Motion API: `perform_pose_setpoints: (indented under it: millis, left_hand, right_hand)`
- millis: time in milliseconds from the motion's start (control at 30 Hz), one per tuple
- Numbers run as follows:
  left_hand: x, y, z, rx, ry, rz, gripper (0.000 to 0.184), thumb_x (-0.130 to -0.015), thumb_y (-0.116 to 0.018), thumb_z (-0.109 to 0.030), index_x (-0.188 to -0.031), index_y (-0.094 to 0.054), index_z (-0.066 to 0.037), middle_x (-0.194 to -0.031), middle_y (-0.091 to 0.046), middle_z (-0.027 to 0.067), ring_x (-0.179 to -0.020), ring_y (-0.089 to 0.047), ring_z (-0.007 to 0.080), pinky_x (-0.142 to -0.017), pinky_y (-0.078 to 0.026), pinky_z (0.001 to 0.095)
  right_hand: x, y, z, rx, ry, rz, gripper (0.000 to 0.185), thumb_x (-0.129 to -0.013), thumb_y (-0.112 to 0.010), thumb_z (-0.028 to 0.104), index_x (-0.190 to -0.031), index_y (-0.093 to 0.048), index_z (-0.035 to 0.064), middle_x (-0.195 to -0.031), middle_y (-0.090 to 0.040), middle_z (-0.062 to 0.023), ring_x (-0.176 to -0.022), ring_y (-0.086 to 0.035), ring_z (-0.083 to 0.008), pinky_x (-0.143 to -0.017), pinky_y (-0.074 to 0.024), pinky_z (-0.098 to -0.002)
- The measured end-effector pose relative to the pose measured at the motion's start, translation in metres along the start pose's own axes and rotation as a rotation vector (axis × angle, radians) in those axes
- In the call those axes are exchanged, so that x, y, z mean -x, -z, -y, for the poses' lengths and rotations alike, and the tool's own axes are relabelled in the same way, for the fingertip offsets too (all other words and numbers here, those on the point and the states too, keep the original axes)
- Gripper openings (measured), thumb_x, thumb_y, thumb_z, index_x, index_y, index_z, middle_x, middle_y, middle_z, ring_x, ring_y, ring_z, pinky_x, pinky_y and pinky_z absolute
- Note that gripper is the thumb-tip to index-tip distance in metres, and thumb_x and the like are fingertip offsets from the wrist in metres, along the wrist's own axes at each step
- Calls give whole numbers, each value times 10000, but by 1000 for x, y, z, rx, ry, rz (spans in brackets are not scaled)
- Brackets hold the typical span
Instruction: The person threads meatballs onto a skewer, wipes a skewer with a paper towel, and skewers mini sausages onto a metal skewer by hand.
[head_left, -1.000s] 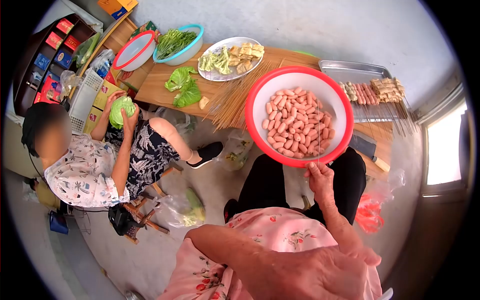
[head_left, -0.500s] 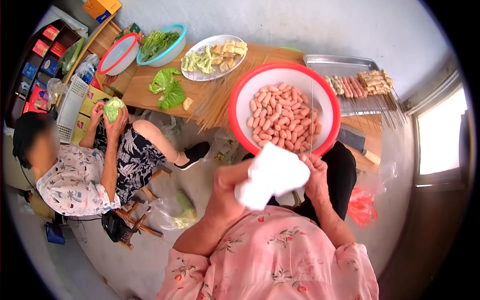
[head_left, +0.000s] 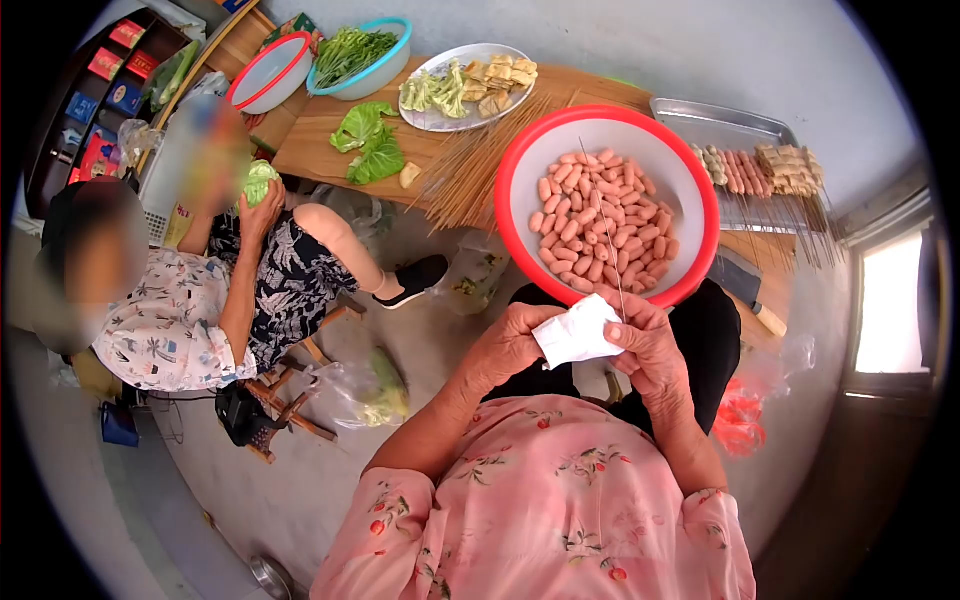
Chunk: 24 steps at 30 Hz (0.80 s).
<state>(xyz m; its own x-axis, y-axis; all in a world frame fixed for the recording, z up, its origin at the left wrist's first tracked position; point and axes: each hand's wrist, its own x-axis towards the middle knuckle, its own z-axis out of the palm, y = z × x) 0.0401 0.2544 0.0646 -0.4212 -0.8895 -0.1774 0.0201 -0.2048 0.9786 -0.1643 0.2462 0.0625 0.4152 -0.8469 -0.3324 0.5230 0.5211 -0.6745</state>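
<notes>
My left hand (head_left: 510, 342) is closed on one end of a folded white tissue (head_left: 577, 334), which could also be a thin cloth. In my right hand (head_left: 652, 345) a thin skewer (head_left: 606, 222) is pinched, its shaft slanting up and away over the sausages; the thumb meets the tissue's right edge. Just beyond both hands sits a red-rimmed white basin (head_left: 507, 190), tilted toward me. Many small pink sausages (head_left: 607, 220) lie in it.
Bare skewers (head_left: 500, 150), lettuce leaves (head_left: 368, 145), an oval plate (head_left: 425, 118) and a cleaver (head_left: 745, 285) lie on the wooden table. A metal tray (head_left: 700, 112) holds filled skewers (head_left: 740, 172). At left a seated person (head_left: 175, 315) holds a cabbage (head_left: 260, 182).
The white tissue came down and right to my right hand, where its edge now meets the thumb. The skewer tilted to the left. The whole view shifted slightly.
</notes>
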Motion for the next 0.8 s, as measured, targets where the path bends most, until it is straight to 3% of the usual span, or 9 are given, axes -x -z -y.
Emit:
perform_pose_setpoints:
  millis: [167,233,300,333,467,567,633,700,800]
  left_hand:
    - [0,7,39,124,54,67,215,-865,-568,-100,-1039,-651,-6,-906,-658,-3,-854,-576,77,-794,-451,240]
    - [1,10,45,159,87,100,273,-852,-599,-103,-1108,-616,-9,-945,-659,33,-871,-588,96,-808,-460,264]
    - [4,7,61,-244,7,-368,394,-818,-652,-116,-1190,-564,-20,-1006,-652,75,-905,-596,126,-819,-470,290]
    - [6,11,65,-499,-252,-430,509,-769,-695,-127,-1239,-525,-38,-1072,-630,99,-966,-591,191,-871,-451,330]
    - [13,-7,13,-752,-549,-399,538,-715,-722,-147,-1210,-540,-42,-1099,-611,107,-1032,-544,295,-939,-386,384]
    - [16,-15,23,-689,-305,-286,462,-723,-732,-167,-1144,-582,-52,-1014,-613,133,-967,-563,301,-840,-445,360]
    - [21,-11,32,-583,-351,-355,383,-742,-728,-161,-1090,-611,-50,-937,-621,130,-848,-599,260,-741,-482,331]
    - [23,-1,48,-462,-349,-480,330,-753,-726,-156,-1044,-625,-38,-883,-634,108,-727,-607,195,-664,-490,301]
    - [40,22,68,-373,-230,-548,264,-765,-696,-131,-996,-633,-19,-822,-645,105,-674,-594,142,-627,-480,268]
  right_hand:
    - [1,8,-1,23,95,-90,198,-741,-725,15,-925,-651,15,-735,-640,-18,-441,-429,-6,-351,-265,-158]
    - [4,-1,3,117,197,-198,188,-742,-710,-29,-915,-649,16,-778,-649,-13,-576,-530,-27,-445,-359,-154]
    - [2,1,0,319,309,-208,191,-749,-703,-43,-921,-646,20,-800,-638,22,-684,-541,-27,-577,-417,-170]
    - [0,7,-6,431,338,-188,186,-753,-702,-42,-918,-642,21,-801,-626,37,-698,-523,-20,-615,-417,-173]
    - [-2,13,-30,720,346,-58,171,-758,-699,-31,-904,-627,20,-768,-545,61,-685,-469,-12,-622,-397,-175]
    - [-7,5,-38,899,425,72,237,-747,-721,3,-967,-636,19,-761,-542,38,-668,-487,-25,-612,-404,-181]
    - [-4,-3,-43,550,340,-84,290,-751,-721,11,-1027,-630,9,-763,-557,21,-665,-510,-34,-592,-418,-184]
    - [-5,-2,-50,530,419,-114,318,-759,-717,16,-1060,-619,-4,-758,-586,1,-647,-526,-44,-571,-430,-186]
    - [-3,9,-64,635,177,-3,242,-785,-681,-7,-1023,-640,-12,-694,-593,0,-588,-515,-46,-551,-428,-189]
